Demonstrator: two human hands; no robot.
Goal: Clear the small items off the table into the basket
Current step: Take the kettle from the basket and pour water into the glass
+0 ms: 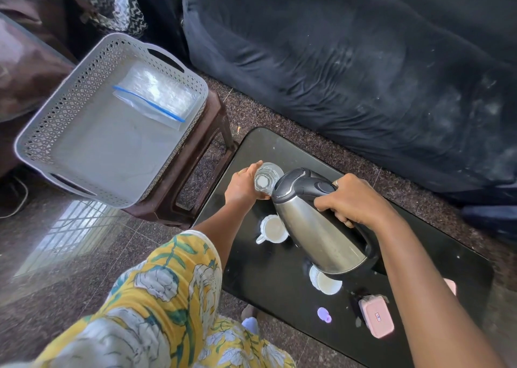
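My left hand grips a clear drinking glass at the far end of the black table. My right hand holds the black handle of a steel electric kettle, lifted and tilted above the table with its spout near the glass. A white cup stands just below the glass. A second white cup is partly hidden under the kettle. A pink lidded box and a small purple item lie at the near end. The grey basket sits on a brown stool to the left, holding a zip bag.
The brown plastic stool stands between basket and table. A dark sofa runs along the far side of the table. A pink object peeks out past my right forearm. Polished stone floor lies at the lower left.
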